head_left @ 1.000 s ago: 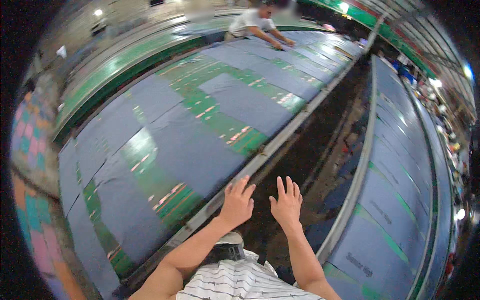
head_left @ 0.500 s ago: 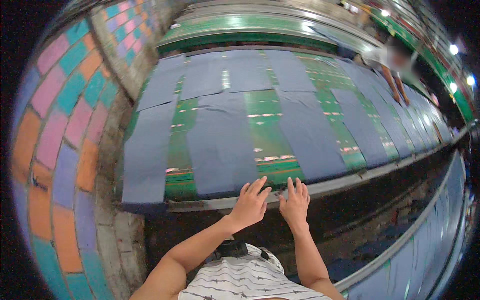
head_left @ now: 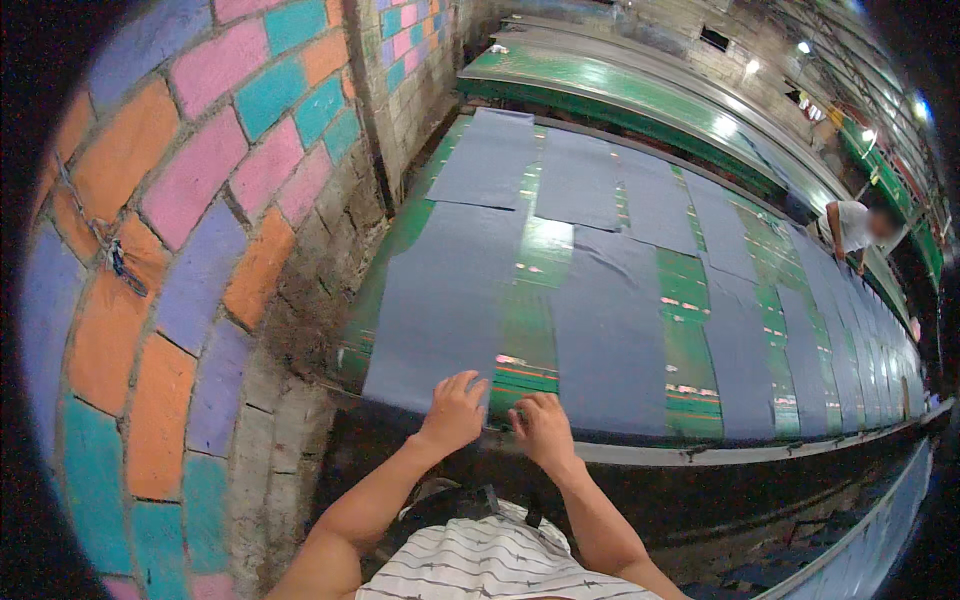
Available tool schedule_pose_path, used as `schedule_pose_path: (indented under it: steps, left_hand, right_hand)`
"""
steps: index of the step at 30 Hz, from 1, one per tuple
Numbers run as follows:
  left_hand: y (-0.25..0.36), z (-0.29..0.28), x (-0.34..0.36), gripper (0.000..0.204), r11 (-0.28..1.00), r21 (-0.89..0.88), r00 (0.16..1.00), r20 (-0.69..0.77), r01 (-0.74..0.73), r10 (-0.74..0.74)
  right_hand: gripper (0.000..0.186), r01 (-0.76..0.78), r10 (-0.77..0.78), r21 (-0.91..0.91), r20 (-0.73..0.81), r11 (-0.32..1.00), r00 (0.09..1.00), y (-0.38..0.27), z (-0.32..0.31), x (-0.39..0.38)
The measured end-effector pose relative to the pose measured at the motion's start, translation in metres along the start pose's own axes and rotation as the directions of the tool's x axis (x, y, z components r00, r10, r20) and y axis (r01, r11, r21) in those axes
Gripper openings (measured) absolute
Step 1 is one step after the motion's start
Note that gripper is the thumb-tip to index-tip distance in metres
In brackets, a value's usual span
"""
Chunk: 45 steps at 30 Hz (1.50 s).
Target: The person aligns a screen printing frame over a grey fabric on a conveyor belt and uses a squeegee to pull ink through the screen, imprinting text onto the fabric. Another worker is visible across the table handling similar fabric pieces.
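My left hand (head_left: 455, 410) is over the near edge of a grey-blue fabric panel (head_left: 435, 300), its fingers apart and slightly bent, holding nothing that I can see. My right hand (head_left: 540, 428) is beside it, fingers loosely curved, over a green gap at the long table's (head_left: 685, 285) front edge. Whether either hand touches the table is unclear. More flat panels (head_left: 610, 330) lie in two rows along the green surface, with strips of it showing between them.
A painted block wall (head_left: 170, 340) stands close at my left. At the far right a co-worker (head_left: 840, 228) leans over the table's far side. Behind is another long green table (head_left: 600, 70). A dark gap (head_left: 640, 500) separates this table from one at lower right (head_left: 850, 530).
My view has swung left toward the painted wall and this table's end. My hands have come over the table's near edge, fingers more curved. The co-worker now appears farther right.
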State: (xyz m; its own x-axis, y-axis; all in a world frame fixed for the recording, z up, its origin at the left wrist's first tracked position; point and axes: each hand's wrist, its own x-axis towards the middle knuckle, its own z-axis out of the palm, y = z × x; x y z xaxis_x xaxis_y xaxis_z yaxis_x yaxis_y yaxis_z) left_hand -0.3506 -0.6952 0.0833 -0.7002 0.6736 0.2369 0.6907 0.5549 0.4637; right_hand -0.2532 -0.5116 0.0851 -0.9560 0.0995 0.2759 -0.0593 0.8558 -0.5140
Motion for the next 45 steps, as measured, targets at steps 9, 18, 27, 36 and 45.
schedule_pose_path:
  steps: [9,18,27,36,45]
  left_hand:
    - [-0.15,-0.039,-0.022,0.03,0.997,0.071,0.865,0.501,-0.014,-0.023]
    - [-0.202,-0.028,-0.009,0.031,0.986,-0.052,0.895,0.413,-0.16,0.167]
    - [-0.191,-0.032,0.012,0.055,0.994,0.014,0.873,0.479,-0.108,0.089]
    - [-0.187,-0.026,0.011,0.055,0.992,0.079,0.89,0.453,-0.1,0.054]
    - [-0.188,-0.028,0.011,0.053,0.995,0.041,0.902,0.427,-0.089,0.063]
  right_hand:
    - [0.016,0.032,-0.038,0.027,0.276,0.999,0.96,-0.087,0.119,0.055]
    - [0.028,-0.088,0.113,-0.081,0.39,0.993,0.914,-0.103,0.139,0.066]
    - [0.037,-0.09,0.102,-0.047,0.421,0.995,0.901,-0.098,0.132,0.067]
    - [0.034,-0.117,0.186,-0.173,0.466,0.978,0.865,-0.101,0.123,0.055]
    - [0.037,-0.153,0.193,-0.125,0.442,0.98,0.876,-0.101,0.119,0.054]
